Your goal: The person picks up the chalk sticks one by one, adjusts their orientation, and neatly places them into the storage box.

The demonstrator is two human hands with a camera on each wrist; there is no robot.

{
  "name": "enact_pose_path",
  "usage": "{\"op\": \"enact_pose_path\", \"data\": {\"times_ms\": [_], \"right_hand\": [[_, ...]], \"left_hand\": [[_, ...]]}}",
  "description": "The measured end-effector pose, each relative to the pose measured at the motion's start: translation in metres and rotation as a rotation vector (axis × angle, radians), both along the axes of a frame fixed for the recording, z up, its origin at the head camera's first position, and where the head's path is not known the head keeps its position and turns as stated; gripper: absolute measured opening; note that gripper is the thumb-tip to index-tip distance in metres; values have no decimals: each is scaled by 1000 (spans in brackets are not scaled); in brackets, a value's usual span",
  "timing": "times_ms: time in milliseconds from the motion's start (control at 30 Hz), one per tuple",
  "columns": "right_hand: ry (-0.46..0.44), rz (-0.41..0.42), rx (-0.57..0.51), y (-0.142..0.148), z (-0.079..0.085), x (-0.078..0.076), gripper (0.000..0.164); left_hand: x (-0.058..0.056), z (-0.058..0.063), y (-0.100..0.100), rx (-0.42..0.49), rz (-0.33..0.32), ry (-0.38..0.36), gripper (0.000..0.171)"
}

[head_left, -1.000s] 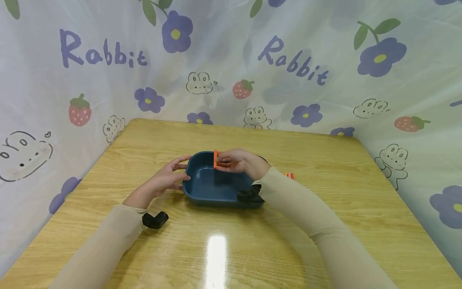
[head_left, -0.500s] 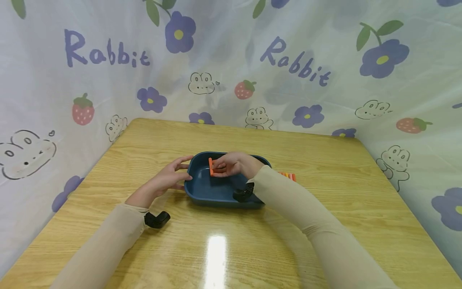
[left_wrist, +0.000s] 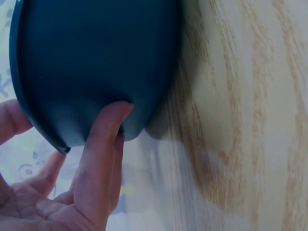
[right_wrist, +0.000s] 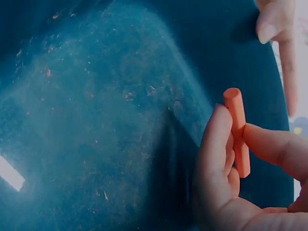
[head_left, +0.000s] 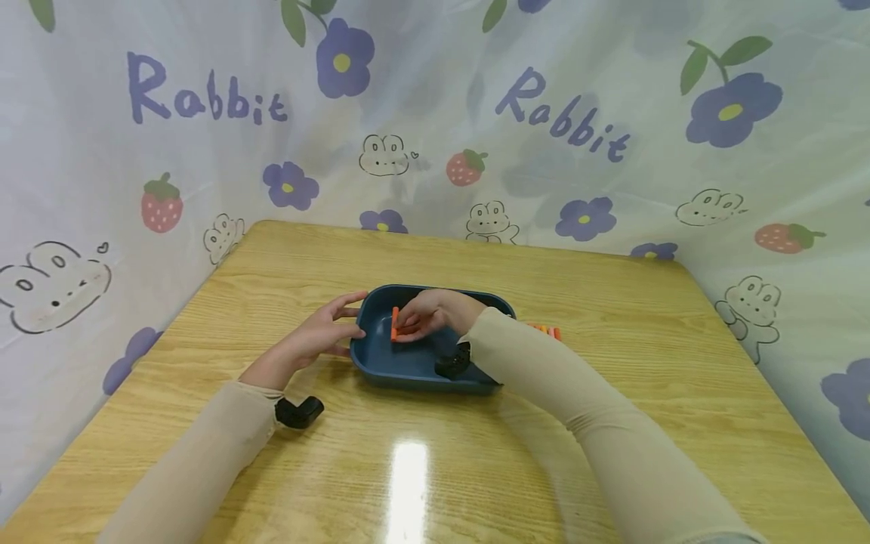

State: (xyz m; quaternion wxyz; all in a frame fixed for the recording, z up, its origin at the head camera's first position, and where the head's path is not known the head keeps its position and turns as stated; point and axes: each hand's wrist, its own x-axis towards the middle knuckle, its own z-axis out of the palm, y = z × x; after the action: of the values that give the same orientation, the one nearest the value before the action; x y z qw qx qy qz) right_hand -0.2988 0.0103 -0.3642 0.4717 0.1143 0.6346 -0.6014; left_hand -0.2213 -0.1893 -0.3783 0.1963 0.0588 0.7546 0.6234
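A dark blue rectangular plastic basin (head_left: 401,359) with rounded corners stands mid-table. At its left end, my left hand (head_left: 319,331) holds the wall. In the left wrist view, fingers (left_wrist: 98,154) press the outer wall while another digit reaches over the rim. Inside the basin, my right hand (head_left: 431,311) pinches an orange crayon (head_left: 394,325) between thumb and fingers. The right wrist view shows the crayon (right_wrist: 237,132) held above the basin floor, where small specks and crumbs lie. Part of the basin's right side is hidden behind my right forearm.
Several short sticks (head_left: 547,331) in orange, pink and yellow lie in a row on the wooden table (head_left: 612,317) right of the basin, partly covered by the right sleeve. A printed cloth (head_left: 435,113) hangs around the table's back and sides.
My right hand has lowered the orange crayon into the basin, moving it slightly left and toward me. The left hand stays at the basin's left end.
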Motion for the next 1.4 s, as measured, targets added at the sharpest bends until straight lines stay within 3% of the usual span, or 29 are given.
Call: {"op": "enact_pose_path", "data": {"times_ms": [133,400,633,1067,1400], "right_hand": [[-13,3,27,-3,-1,0,20],[-57,-20,-10,-4,-2,0,49],[-38,27,-29,2,1,1,35],[51,26,-154,13,22,9,52],[190,65,-172,26,42,24,52]], "left_hand": [[0,0,1,3,-2,0,70],[-1,1,0,-2,-7,0,69],[-1,2,1,-12,-5,1,68],[1,2,1,-12,11,-13,67],[3,3,1,-12,14,-12,69]]}}
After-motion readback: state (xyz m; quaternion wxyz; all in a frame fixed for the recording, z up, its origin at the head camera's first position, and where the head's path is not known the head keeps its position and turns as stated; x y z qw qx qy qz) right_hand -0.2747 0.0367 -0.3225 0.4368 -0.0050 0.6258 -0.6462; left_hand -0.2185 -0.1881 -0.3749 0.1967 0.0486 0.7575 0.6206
